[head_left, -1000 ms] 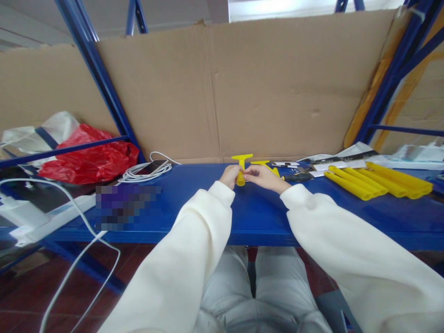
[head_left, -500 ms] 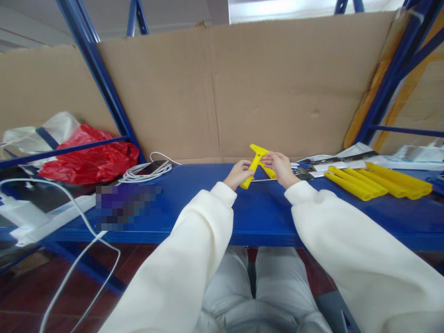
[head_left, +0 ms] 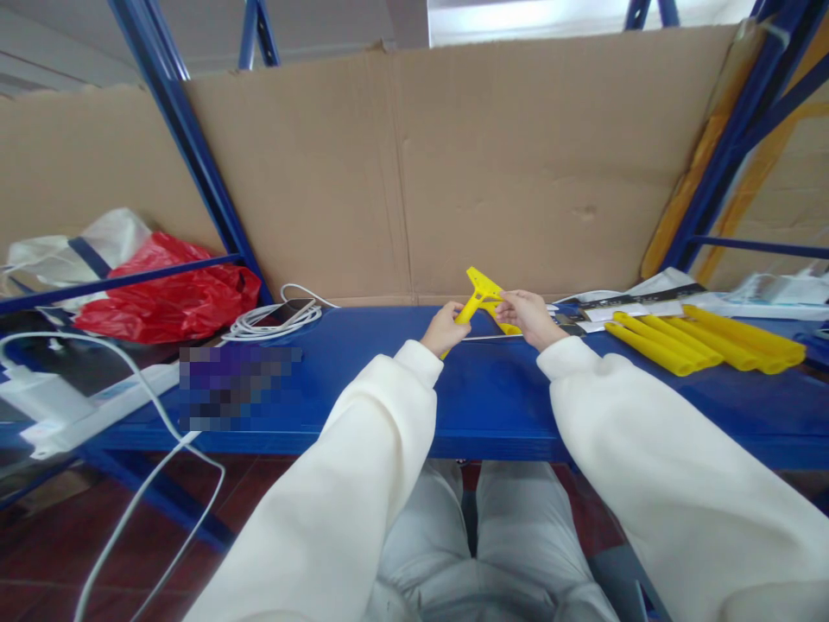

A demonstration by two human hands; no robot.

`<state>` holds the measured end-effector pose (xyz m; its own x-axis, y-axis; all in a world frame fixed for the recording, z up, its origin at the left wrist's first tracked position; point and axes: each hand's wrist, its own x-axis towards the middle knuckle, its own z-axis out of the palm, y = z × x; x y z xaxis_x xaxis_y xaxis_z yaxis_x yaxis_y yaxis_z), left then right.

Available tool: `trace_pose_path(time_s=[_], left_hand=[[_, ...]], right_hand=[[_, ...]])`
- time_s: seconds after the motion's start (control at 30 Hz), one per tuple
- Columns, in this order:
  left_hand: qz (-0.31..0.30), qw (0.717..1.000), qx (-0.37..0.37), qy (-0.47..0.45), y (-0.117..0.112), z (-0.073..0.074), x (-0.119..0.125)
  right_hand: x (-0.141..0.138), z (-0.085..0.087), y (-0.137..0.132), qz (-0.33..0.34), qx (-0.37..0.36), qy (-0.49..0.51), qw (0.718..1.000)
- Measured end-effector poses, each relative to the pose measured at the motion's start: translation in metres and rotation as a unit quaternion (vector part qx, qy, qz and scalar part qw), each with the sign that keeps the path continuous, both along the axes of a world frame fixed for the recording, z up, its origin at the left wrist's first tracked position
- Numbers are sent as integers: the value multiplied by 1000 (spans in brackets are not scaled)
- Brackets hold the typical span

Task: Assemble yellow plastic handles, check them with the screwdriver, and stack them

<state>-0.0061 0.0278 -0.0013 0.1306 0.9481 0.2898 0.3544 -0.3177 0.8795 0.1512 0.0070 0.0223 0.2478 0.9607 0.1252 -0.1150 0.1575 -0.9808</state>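
Observation:
My left hand is wrapped round the handle of a yellow T-shaped plastic scraper, held tilted above the table with its wide head pointing up and away. At the right end of that head, the fingers of my right hand are closed in a pinch; any small part between them is too small to make out. Below the right fingers, another yellow piece lies on the blue table, partly hidden by the hand. A thin light-coloured rod or strip lies close by.
Several yellow handles lie in a row at the right, before papers and packaging. Cardboard walls the back. To the left are a coiled white cable, a red plastic bag, a power strip and a blurred-out object.
The scraper has turned slightly, its handle end now more covered by my left hand. My right fingers have closed in on the right end of its head.

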Motion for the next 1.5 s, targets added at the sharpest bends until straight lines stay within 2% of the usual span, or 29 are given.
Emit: trace_pose_path(time_s=[0.13,0.27,0.4,0.53,0.77,0.87,0.93,0.97,1.0,1.07,1.13,1.2,1.27,1.37,1.5], left_hand=[[65,994,63,68,-2,1,-6],[81,978,94,165,-10,5,-9],[73,957,100,261,-15,7,-10],[49,936,113,331,-16,7,-10],[46,921,112,370,-17,8,-10],[44,920,104,376,-17,7,-10],[40,918,100,382,-16,7,-10],[38,916,97,386,-16,7,-10],[37,915,95,390,-16,7,-10],[37,913,87,396,-16,7,-11],[39,913,81,398,-17,7,-11],[40,912,78,400,-17,7,-11],[39,910,78,404,-16,7,-11],[35,906,81,413,-14,6,-11],[26,904,84,418,-12,5,-11]], right_hand=[[-11,-1,-7,52,-15,-62,997],[-16,-6,-13,128,-52,-150,979],[-13,-13,-11,209,-79,-258,940],[-8,-20,-2,252,-87,-325,907],[-5,-23,1,290,-84,-356,884],[2,-18,2,287,-63,-376,879],[11,-11,5,234,-32,-425,874],[18,-8,6,183,-13,-463,867],[26,-5,8,109,5,-510,853],[42,0,12,-16,21,-610,792],[60,2,14,-67,-19,-671,738],[75,1,16,-42,-73,-703,707],[86,-1,18,16,-94,-715,692],[96,-6,21,82,-82,-713,692],[97,-7,23,107,-74,-698,704]])
